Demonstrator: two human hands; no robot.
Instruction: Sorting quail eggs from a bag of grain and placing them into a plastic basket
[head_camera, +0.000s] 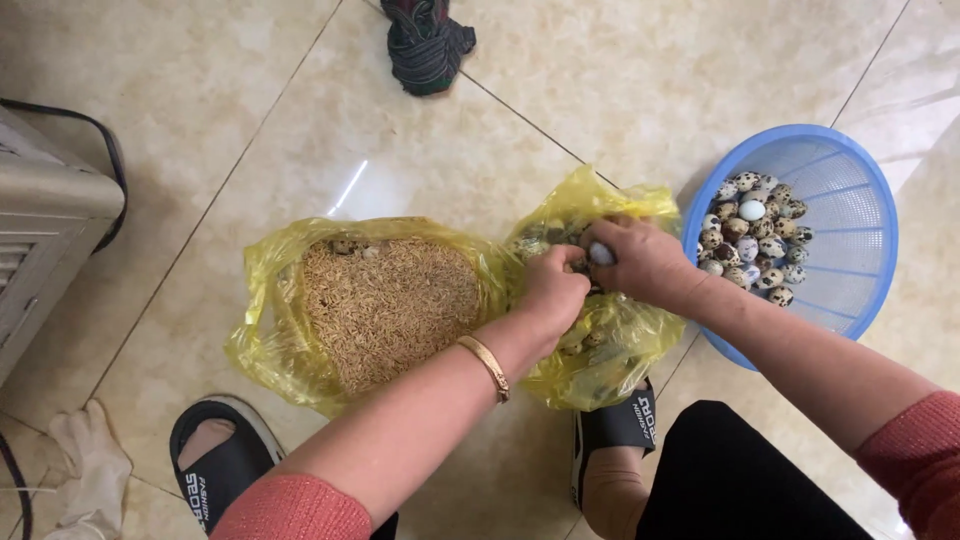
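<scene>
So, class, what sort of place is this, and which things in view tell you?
Probably a home floor used for sorting food. The glossy tiled floor, the slippers and a blue basket of speckled eggs beside yellow bags of husks suggest it.

Small pale egg (601, 254) in fingers, above crumpled yellow egg-filled bag (610, 340)

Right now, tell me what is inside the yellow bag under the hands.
Speckled eggs show inside the yellow bag, through its thin plastic and at its open top. The left hand and the right hand cover the middle of the bag, so anything under them is hidden.
</scene>
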